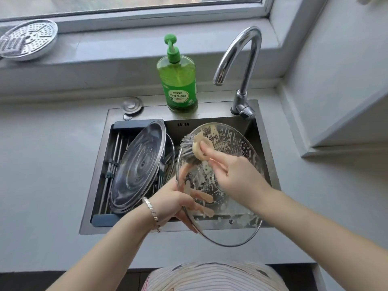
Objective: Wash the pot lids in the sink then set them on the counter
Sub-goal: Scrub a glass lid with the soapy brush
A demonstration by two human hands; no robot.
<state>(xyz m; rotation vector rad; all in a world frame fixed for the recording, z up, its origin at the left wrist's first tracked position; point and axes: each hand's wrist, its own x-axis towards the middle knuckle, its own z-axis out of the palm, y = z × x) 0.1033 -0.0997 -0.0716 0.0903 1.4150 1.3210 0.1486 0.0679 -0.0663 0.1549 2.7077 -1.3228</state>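
Note:
A large glass pot lid (235,223) with a metal rim, smeared with soap foam, tilts over the right half of the steel sink (270,164). My left hand (180,204) grips it from behind, fingers showing through the glass near its centre. My right hand (233,173) holds a round dish brush (193,148) with grey bristles and a pale ring handle, pressed against the lid's upper left. A steel lid (136,166) leans on the drain rack (113,164) in the sink's left half, with another lid's edge behind it.
A green dish soap bottle (178,80) stands on the sink's back ledge beside the chrome faucet (241,66). A perforated steamer plate (27,38) lies on the windowsill at left. Grey counter (42,164) flanks the sink; a wall rises at right.

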